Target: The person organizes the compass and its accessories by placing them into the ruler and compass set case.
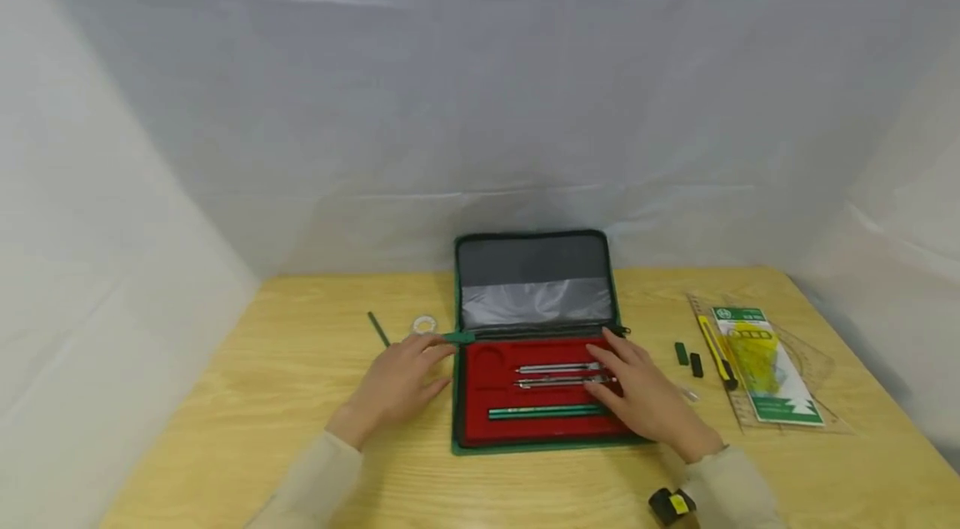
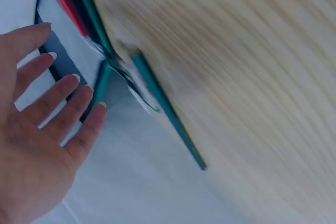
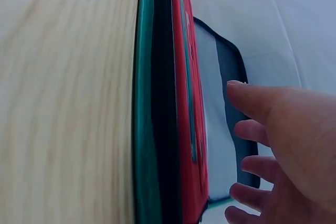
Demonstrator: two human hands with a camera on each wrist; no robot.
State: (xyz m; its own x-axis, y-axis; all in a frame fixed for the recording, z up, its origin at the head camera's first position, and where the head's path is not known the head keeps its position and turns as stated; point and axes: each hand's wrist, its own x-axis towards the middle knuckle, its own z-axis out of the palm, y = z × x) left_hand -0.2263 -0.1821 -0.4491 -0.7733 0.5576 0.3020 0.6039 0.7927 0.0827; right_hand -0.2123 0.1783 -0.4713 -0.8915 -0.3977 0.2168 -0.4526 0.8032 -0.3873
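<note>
An open zip case [image 1: 534,258] stands on the table, its grey lid raised and a red tray [image 1: 480,429] in its base. Two silver drawing instruments [image 1: 551,368] and green pencils [image 1: 540,412] lie in the tray. My left hand [image 1: 401,379] is beside the case's left edge, near a green tab [image 1: 459,337]. In the left wrist view the left hand [image 2: 42,129] has spread fingers and holds nothing. Over the tray's right side hovers my right hand [image 1: 645,396], fingers extended near the instruments' ends. The right wrist view shows the right hand [image 3: 294,140] holding nothing.
Left of the case lie a green pencil [image 1: 378,328] and a white ring [image 1: 424,323]. At right are a green block [image 1: 681,353], a black block [image 1: 697,365], a yellow cutter [image 1: 716,350], clear set squares [image 1: 813,358] and a green-white packet [image 1: 795,406]. A black-yellow object [image 1: 671,506] lies in front.
</note>
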